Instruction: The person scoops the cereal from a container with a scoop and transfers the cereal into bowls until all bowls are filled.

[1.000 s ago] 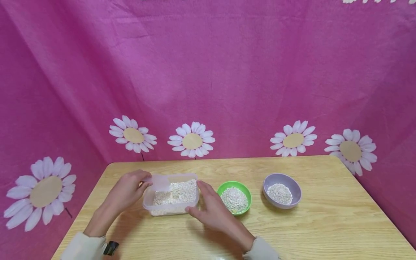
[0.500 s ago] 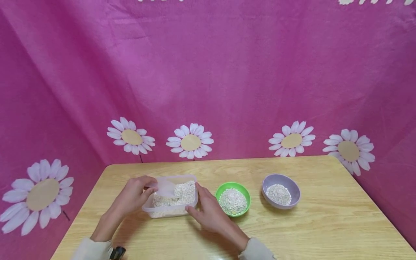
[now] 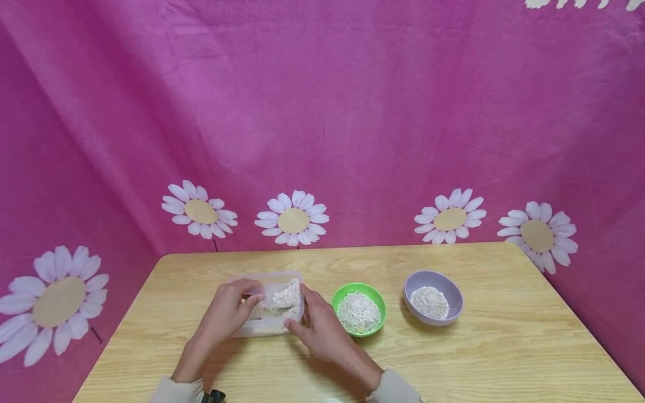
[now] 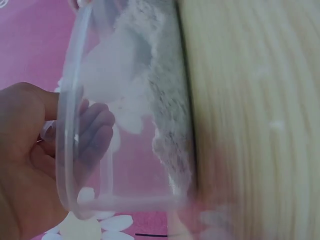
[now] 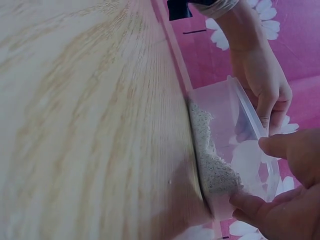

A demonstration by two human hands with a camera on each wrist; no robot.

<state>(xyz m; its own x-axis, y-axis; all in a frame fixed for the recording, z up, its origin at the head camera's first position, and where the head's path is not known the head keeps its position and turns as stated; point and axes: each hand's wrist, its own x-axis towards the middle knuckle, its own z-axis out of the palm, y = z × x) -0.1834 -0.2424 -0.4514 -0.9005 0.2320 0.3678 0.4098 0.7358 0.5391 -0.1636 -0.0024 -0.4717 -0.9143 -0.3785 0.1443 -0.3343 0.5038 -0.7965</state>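
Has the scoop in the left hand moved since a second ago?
Yes. The clear scoop in the left hand has shifted right, toward the green bowl, and dipped into the oats in the clear container.

- The head view looks forward and down from above the near table [image 3: 453, 358] edge, fairly far.
- Both wrist views sit close, near table level, sharing the clear container [image 4: 125, 150] [image 5: 235, 145]; the left looks somewhat blurred.
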